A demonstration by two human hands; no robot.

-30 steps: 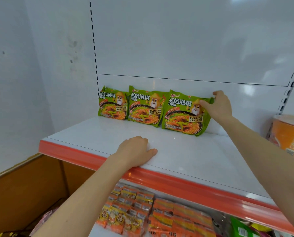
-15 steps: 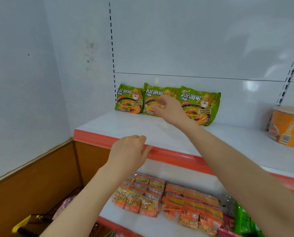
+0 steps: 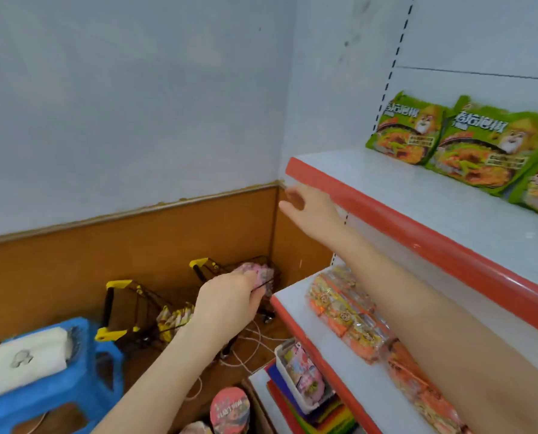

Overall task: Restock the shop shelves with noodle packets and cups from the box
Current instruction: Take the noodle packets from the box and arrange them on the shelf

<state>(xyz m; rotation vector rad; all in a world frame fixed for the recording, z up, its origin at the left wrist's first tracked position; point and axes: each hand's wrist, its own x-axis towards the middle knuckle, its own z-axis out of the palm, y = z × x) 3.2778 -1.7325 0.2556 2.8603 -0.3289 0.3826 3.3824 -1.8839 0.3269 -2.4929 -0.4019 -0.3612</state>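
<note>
A blue stool (image 3: 42, 386) is standing on the floor at the near left, with two small wire carts (image 3: 126, 311) sitting beyond it. The left hand (image 3: 227, 303) is hovering over the right-hand cart (image 3: 266, 269), fingers (image 3: 253, 288) curled downward; blur is hiding whether they are gripping anything. A noodle cup (image 3: 230, 408) is sitting at the near bottom edge. The right hand (image 3: 308, 208) is hanging just below the upper shelf (image 3: 418, 233), fingers loosely spread and holding nothing. Green noodle packets (image 3: 480, 145) are leaning on that shelf at the far right.
</note>
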